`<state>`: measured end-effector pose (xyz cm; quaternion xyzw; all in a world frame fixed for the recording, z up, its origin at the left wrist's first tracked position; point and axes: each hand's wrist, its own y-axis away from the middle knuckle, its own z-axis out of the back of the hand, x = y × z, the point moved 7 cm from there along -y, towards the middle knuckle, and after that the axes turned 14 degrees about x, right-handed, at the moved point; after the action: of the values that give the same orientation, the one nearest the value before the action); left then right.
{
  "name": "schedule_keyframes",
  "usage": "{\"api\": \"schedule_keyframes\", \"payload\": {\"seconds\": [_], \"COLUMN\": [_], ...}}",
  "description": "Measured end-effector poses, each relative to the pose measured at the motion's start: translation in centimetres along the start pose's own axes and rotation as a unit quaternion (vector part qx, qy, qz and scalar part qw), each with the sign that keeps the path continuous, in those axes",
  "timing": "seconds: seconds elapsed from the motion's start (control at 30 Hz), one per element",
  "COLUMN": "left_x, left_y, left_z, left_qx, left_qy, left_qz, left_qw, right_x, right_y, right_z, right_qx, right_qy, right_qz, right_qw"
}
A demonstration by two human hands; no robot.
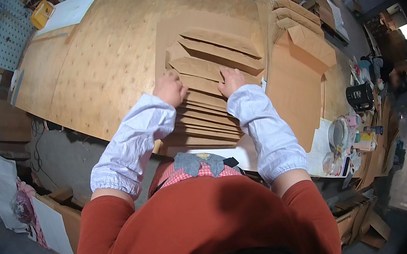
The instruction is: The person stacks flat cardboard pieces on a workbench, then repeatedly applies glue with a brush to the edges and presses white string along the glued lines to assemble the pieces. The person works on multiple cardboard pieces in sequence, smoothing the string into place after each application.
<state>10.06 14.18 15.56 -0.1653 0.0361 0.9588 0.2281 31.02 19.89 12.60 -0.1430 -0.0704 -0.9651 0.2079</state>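
A fanned row of folded brown paper bags (201,69) lies in front of me, their edges overlapping like steps toward my body. My left hand (171,88) is closed at the left edge of one bag, its fingers curled over the paper. Level with it, my right hand (232,80) pinches the same fold farther right, thumb and fingers bent at the edge. Between the two hands the fold runs nearly straight. Beneath the fanned bags is a flat brown sheet (162,38). Pale checked sleeve covers reach from both wrists to the elbows.
The bags rest on a plywood table (103,53). To the right lie another brown paper stack (290,91) and folded pieces (299,16). A black mug-like container (360,97) and a clear round tape roll (338,133) stand near the right edge. A yellow box (41,15) sits far left.
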Motion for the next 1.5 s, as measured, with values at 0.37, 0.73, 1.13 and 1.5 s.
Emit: {"api": "schedule_keyframes", "payload": {"seconds": [0.37,0.73,1.13,1.5], "left_x": [-9.9,-10.8,-9.1,-11.5], "left_y": [6.7,6.2,9.2,9.7], "left_z": [3.0,-2.4,-8.6,-9.9], "left_qx": [-0.057,0.024,0.039,0.389], "left_qy": [0.006,0.006,-0.078,0.109], "left_qz": [-0.056,-0.051,-0.072,-0.065], "left_qw": [0.997,0.998,0.994,0.912], "right_x": [8.8,8.7,6.5,9.5], "right_y": [10.9,10.3,5.9,12.1], "right_z": [1.7,2.8,1.9,-1.1], "right_qx": [-0.054,-0.014,-0.055,0.060], "right_qy": [0.036,0.002,0.039,0.046], "right_qz": [0.184,0.276,0.187,0.288], "right_qw": [0.981,0.961,0.980,0.955]}}
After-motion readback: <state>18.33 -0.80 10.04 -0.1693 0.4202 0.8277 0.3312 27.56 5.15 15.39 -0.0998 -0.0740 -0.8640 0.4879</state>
